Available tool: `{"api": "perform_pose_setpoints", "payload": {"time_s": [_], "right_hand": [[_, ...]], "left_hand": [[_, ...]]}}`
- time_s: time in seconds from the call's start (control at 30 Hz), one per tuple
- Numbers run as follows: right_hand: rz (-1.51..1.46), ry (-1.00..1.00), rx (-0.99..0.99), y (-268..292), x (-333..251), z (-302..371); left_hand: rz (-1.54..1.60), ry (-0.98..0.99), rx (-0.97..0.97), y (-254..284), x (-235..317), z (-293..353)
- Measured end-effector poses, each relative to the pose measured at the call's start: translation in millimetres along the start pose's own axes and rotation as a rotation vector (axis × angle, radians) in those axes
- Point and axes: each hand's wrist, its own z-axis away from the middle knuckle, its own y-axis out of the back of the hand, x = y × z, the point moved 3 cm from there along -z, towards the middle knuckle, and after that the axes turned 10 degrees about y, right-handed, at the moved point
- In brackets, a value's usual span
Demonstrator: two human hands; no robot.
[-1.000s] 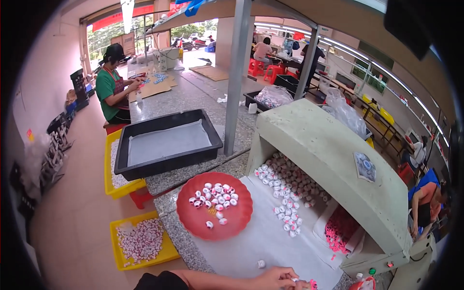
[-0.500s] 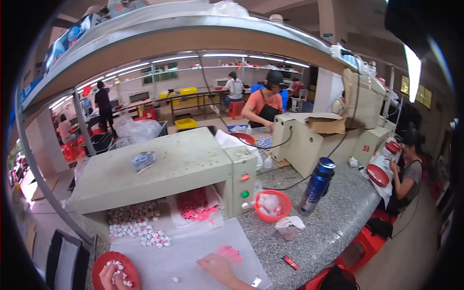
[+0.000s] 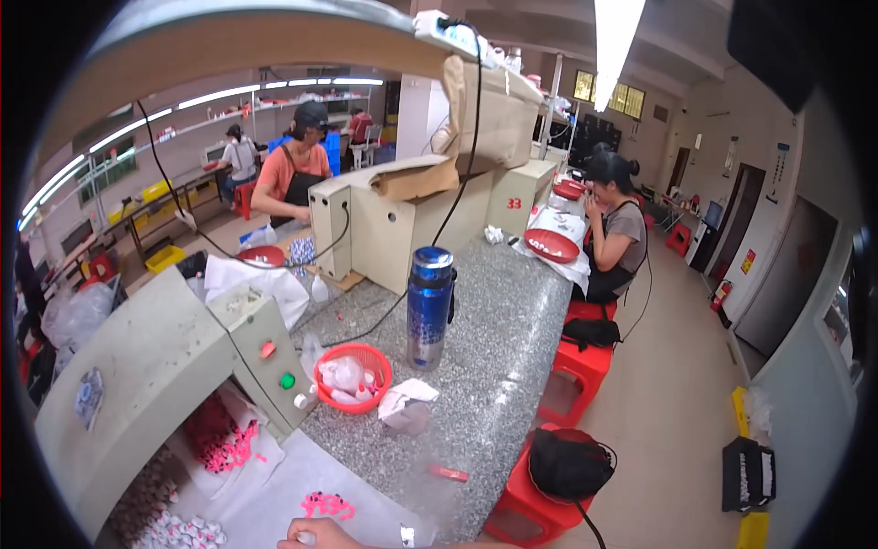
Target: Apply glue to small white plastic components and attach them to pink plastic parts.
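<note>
At the lower edge my right hand (image 3: 320,532) is closed, its fingers curled around a small pale piece (image 3: 306,538) whose kind I cannot make out. It is low over a white sheet (image 3: 352,480), just in front of a loose cluster of small pink pieces (image 3: 327,505). My left hand is out of view. Many small white pieces with dark and pink marks (image 3: 178,531) lie heaped at the mouth of a cream metal box (image 3: 146,366) with red and green buttons. More pink pieces (image 3: 229,446) rest on a cloth inside it.
A red basket (image 3: 353,403) of white bundles, a blue bottle (image 3: 428,311), crumpled tissue (image 3: 407,404) and a red stick-like item (image 3: 449,473) stand or lie on the grey speckled counter (image 3: 498,329). Red stools (image 3: 535,499) line its right side. Two co-workers sit farther along.
The view has swung to the right. My left hand and the red dish of white pieces have left the picture. My right hand now shows lower, at the bottom edge.
</note>
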Motion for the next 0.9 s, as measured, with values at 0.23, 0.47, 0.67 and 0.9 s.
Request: {"api": "perform_pose_setpoints", "payload": {"time_s": [0.23,0.47,0.67,0.9], "right_hand": [[-0.45,-0.077,0.26,15,-17,-1],[-0.466,-0.062,0.229,17,-26,1],[-0.479,-0.05,0.221,15,-33,6],[-0.501,-0.032,0.203,12,-40,10]], "left_hand": [[0.104,0.011,0.002,9,-15,10],[0.254,-0.061,-0.007,1,-9,9],[0.376,-0.121,-0.021,-3,-1,9],[0.469,-0.167,-0.04,1,13,7]]}}
